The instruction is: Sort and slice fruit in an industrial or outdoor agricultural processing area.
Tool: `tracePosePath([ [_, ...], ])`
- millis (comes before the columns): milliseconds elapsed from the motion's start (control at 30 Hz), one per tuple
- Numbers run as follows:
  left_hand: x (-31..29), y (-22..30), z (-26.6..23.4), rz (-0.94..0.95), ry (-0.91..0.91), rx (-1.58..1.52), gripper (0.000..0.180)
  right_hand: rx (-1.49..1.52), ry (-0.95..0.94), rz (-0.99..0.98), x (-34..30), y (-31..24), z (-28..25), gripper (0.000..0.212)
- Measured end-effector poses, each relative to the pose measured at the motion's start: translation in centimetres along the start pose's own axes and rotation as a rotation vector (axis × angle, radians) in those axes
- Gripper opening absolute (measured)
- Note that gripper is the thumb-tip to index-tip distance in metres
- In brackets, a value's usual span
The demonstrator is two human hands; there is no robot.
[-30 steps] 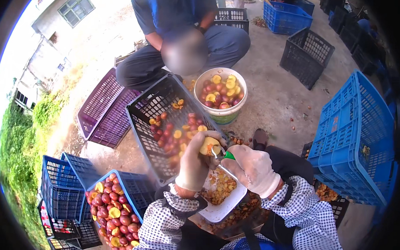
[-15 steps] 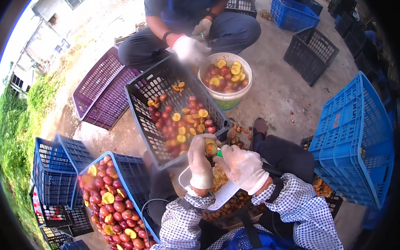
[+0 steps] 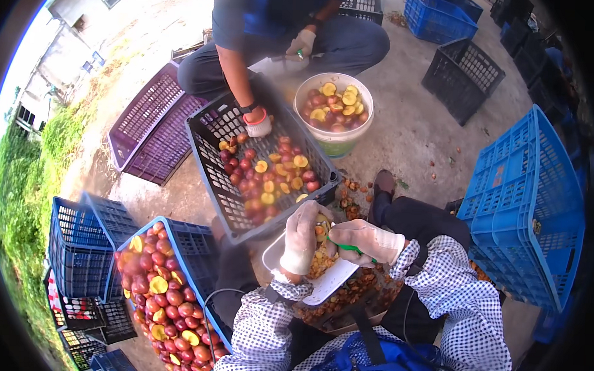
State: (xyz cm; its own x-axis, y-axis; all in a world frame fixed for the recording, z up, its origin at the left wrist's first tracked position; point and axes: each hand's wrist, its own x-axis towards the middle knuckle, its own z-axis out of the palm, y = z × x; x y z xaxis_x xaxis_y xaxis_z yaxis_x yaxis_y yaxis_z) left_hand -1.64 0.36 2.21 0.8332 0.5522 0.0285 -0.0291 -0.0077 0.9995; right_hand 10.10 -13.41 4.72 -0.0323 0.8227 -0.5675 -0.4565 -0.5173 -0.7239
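Observation:
My gloved left hand (image 3: 300, 239) is closed around a cut plum (image 3: 322, 228), its yellow flesh facing my right hand. My gloved right hand (image 3: 368, 240) grips a small knife with a green handle (image 3: 350, 248), held against the plum; its blade is hidden. Under both hands sits a white plastic tray (image 3: 333, 283) with orange-brown fruit scraps (image 3: 322, 261). Just beyond, a black crate (image 3: 225, 206) holds red plums and yellow-fleshed halves (image 3: 269, 186). A co-worker's gloved hand (image 3: 258, 125) reaches into that crate; their other hand (image 3: 302, 43) holds something small and green.
Beside the black crate stands a white bucket (image 3: 336, 145) of cut plums. A blue crate heaped with plums (image 3: 169, 299) is at my left. Blue crates (image 3: 505, 206) stack at my right, a purple crate (image 3: 148, 131) at far left. Scraps (image 3: 353, 199) litter the concrete.
My right hand has turned, showing more of the green handle, and shifted slightly right. The co-worker's hand has moved from beside the bucket down into the black crate.

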Motion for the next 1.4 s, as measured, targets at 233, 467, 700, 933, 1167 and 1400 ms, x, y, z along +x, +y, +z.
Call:
tracePosePath([
  [233,-0.3,-0.2,1.2,0.017,0.125,0.003,0.051,0.348,-0.103,0.088,-0.1,1.3,0.0,0.051],
  [467,1.3,-1.4,-2.1,-0.326,-0.146,-0.746,0.065,0.299,-0.442,0.105,-0.1,0.0,0.2,0.055],
  [700,-1.4,4.6,-8.5,0.478,0.084,0.645,0.025,-1.341,0.331,-0.477,0.1,3.7,-3.5,0.022],
  [933,-14.6,4.1,-23.5,-0.175,0.892,0.722,0.024,-1.281,0.348,-0.441,1.7,3.9,0.8,0.022],
  [1167,-18.0,2.4,-30.2,-0.873,0.988,1.262,0.070,-1.194,0.420,-0.350,0.5,2.2,-1.4,0.022],
  [1400,-4.3,1.7,-22.4,-0.120,0.499,0.650,0.040,-0.818,0.342,-0.368,-0.6,-1.2,-0.2,0.027],
])
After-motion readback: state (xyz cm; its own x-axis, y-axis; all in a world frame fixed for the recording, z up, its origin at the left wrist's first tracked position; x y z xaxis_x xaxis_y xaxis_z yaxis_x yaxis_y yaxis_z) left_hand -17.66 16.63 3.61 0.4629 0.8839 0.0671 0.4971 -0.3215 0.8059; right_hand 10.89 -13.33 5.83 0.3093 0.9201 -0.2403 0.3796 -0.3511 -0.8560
